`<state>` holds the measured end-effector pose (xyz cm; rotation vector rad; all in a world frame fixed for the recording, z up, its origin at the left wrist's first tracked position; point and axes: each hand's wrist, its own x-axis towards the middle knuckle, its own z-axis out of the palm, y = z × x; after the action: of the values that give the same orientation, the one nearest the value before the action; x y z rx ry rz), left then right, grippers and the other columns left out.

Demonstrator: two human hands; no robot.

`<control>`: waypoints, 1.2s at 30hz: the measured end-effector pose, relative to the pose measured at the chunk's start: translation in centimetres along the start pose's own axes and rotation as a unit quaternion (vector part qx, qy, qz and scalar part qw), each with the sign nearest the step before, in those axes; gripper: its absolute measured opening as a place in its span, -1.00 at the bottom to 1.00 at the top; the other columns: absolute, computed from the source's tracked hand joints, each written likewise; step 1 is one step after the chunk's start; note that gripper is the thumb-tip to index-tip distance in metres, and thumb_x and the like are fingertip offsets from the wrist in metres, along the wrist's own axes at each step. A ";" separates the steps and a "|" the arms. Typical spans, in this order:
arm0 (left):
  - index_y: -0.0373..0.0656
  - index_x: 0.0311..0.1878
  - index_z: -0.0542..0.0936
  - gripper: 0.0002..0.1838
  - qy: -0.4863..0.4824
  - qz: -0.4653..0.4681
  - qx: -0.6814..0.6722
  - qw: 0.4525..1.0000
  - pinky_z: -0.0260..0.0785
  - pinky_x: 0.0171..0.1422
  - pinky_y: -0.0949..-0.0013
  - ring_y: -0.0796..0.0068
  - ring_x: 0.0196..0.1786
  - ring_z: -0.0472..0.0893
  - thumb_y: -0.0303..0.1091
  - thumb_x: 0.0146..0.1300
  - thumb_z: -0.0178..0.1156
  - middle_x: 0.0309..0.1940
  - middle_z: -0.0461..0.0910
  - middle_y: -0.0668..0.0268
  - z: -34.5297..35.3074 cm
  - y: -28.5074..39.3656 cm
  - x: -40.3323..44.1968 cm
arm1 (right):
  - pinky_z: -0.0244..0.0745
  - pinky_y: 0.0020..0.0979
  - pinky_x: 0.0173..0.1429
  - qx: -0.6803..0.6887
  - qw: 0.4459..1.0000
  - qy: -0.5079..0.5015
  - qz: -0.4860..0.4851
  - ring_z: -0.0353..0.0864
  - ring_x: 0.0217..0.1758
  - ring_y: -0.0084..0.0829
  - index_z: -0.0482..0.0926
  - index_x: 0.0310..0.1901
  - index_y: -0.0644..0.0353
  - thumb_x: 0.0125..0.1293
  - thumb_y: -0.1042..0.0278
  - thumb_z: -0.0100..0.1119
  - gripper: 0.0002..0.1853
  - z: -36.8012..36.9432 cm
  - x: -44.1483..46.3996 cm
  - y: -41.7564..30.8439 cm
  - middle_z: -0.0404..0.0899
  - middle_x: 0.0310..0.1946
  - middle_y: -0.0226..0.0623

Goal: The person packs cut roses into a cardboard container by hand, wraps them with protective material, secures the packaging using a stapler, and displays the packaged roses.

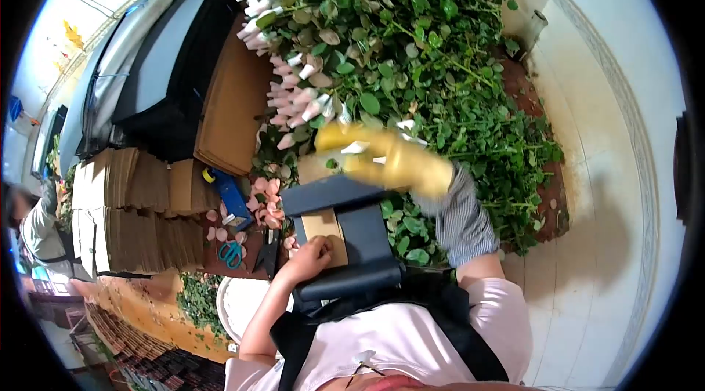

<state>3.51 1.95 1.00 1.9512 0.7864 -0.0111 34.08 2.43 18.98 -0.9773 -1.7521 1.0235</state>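
Observation:
My left hand (308, 260) is bare, its fingers curled at a brown cardboard piece (321, 226) that lies on a dark wrapping sheet (365, 233). My right hand (389, 159) wears a yellow glove and is smeared by motion above the sheet's far edge, by the rose stems; its fingers are not clear. Small white pieces show at the glove, but whether they are held cannot be told. Beyond it, pink and white sleeved buds (297, 101) lie with their leafy stems (440, 60) pointing right.
Teal scissors (231, 254), a blue tool (232, 198) and loose pink petals (268, 196) lie left of the sheet. Cardboard stacks (132, 233) and dark sheets (165, 68) stand farther left. A white round container (239, 310) is below. Another person (44, 229) is at the far left.

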 end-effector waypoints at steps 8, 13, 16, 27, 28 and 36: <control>-0.28 -0.06 0.55 -0.79 0.010 -0.006 -0.007 1.000 0.48 0.02 0.23 0.17 -0.14 0.64 -0.36 0.35 0.20 -0.21 0.60 0.07 -0.2 0.8 0.0 | 0.61 -0.15 0.07 -0.685 0.619 0.328 0.201 0.69 0.08 -0.14 0.64 0.13 0.06 0.37 0.27 0.12 -0.67 -24.0 8.2 21.6 0.70 0.04 -0.12; -0.30 -0.08 0.57 -0.79 -0.001 0.006 -0.036 0.999 0.50 -0.04 0.29 0.26 -0.20 0.65 -0.36 0.34 0.22 -0.26 0.62 0.11 -0.3 0.6 0.1 | 0.58 -0.06 -0.19 -0.721 0.581 0.370 0.078 0.70 -0.27 -0.06 0.74 -0.25 0.07 0.36 0.35 0.07 -0.79 -20.7 2.4 6.9 0.71 -0.36 -0.12; -0.28 -0.02 0.57 -0.76 -0.013 -0.012 -0.057 0.998 0.49 -0.02 0.33 0.39 -0.15 0.64 -0.30 0.40 0.22 -0.22 0.64 0.17 -0.9 0.8 -0.1 | 0.55 -0.06 -0.15 -0.712 0.616 0.335 0.041 0.70 -0.24 -0.06 0.71 -0.13 0.11 0.34 0.42 0.13 -0.83 -18.3 -6.2 0.2 0.70 -0.32 -0.10; -0.23 0.32 0.45 -0.10 -0.175 -0.096 -0.404 0.893 0.62 -0.20 0.26 0.28 -0.22 0.73 0.46 0.48 -0.39 -0.17 0.67 0.07 -4.5 -3.0 2.7 | 0.58 -0.28 0.12 -0.331 0.889 0.056 0.312 0.67 0.01 -0.16 0.69 0.02 0.27 0.35 0.56 0.22 -0.76 -0.9 -29.1 -0.2 0.69 0.00 -0.09; -0.22 0.33 0.46 -0.16 -0.196 -0.095 -0.407 0.887 0.62 -0.28 0.28 0.28 -0.22 0.73 0.41 0.51 -0.30 -0.17 0.67 0.10 -4.6 -2.5 2.7 | 0.59 -0.25 0.12 -0.388 0.873 0.037 0.292 0.68 0.00 -0.09 0.69 0.01 0.27 0.29 0.58 0.27 -0.74 0.3 -29.3 0.6 0.71 -0.07 -0.03; -0.12 0.04 0.72 -0.72 -0.058 0.147 0.022 0.987 0.48 0.09 0.26 0.27 -0.02 0.61 -0.35 0.27 0.36 -0.09 0.61 0.22 -2.5 0.4 -1.4 | 0.39 -0.06 0.47 -0.627 0.703 0.244 0.232 0.66 0.20 -0.12 0.73 -0.11 0.07 0.34 0.54 0.13 -0.78 6.2 -29.6 4.4 0.73 0.00 -0.18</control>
<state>1.78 3.12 3.06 2.0713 0.4199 0.0357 38.75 -24.23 4.76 -2.3430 -1.6100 -0.4297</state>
